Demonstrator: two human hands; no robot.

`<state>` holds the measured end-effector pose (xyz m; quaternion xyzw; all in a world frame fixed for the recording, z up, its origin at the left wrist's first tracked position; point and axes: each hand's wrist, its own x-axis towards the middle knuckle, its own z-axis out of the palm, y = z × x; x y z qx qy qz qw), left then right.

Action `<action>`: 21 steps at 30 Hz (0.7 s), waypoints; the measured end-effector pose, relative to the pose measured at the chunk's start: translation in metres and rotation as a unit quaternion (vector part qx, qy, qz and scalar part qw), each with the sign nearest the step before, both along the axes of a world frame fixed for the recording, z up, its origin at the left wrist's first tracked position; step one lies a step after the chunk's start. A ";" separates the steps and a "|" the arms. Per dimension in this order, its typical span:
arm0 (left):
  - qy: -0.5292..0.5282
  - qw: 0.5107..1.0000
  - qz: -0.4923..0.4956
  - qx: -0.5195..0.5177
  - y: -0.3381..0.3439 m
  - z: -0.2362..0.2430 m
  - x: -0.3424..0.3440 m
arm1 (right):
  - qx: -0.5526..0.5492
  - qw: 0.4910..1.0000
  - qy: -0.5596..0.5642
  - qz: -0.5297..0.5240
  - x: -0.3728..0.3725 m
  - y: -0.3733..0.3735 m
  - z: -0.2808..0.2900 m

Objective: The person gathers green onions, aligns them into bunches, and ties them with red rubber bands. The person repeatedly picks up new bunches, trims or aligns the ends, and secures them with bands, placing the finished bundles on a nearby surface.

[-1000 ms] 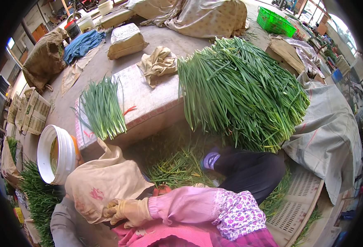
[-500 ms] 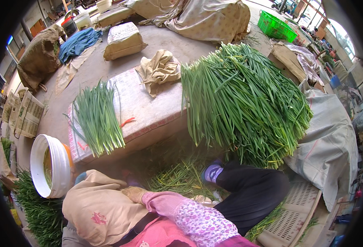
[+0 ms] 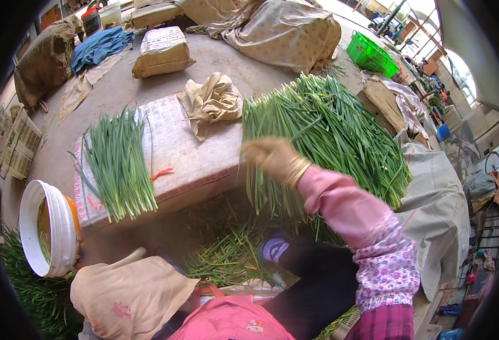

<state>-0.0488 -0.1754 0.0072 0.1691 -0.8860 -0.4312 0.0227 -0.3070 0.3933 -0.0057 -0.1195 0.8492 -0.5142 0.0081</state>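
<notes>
My right hand (image 3: 275, 161), in a tan work glove, is at the left front edge of a big heap of long green garlic chives (image 3: 340, 136). Motion smears its fingers, so their grip does not show. A smaller bundle of garlic chives (image 3: 119, 164) lies on the left end of a low, white-covered block (image 3: 176, 153), with a red tie (image 3: 161, 174) beside it. Behind, on the same block, rests a crumpled tan cloth (image 3: 210, 105). My left hand does not show; a beige cloth (image 3: 133, 292) is draped at the lower left.
A white bucket (image 3: 48, 229) stands left of the block, above more greens (image 3: 37, 289). Loose trimmings (image 3: 227, 258) litter the ground by my shoe (image 3: 273, 248). Farther back are a wrapped package (image 3: 161, 52), a blue cloth (image 3: 99, 54) and a green crate (image 3: 372, 55). Grey sheeting (image 3: 436, 198) hangs at right.
My right hand has swung from my lap up and forward to the chive heap. The view has shifted slightly. The small bundle still lies on the block.
</notes>
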 end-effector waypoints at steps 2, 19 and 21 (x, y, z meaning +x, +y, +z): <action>0.001 1.000 0.016 0.008 0.001 0.001 0.003 | 0.013 0.986 0.009 -0.165 -0.054 0.074 0.018; 0.183 0.971 0.091 -0.120 -0.029 0.019 -0.017 | 0.443 0.788 0.111 -0.414 -0.152 0.216 0.016; 0.227 0.962 0.068 -0.140 -0.013 0.026 -0.035 | 0.364 0.829 0.205 -0.373 -0.150 0.205 0.027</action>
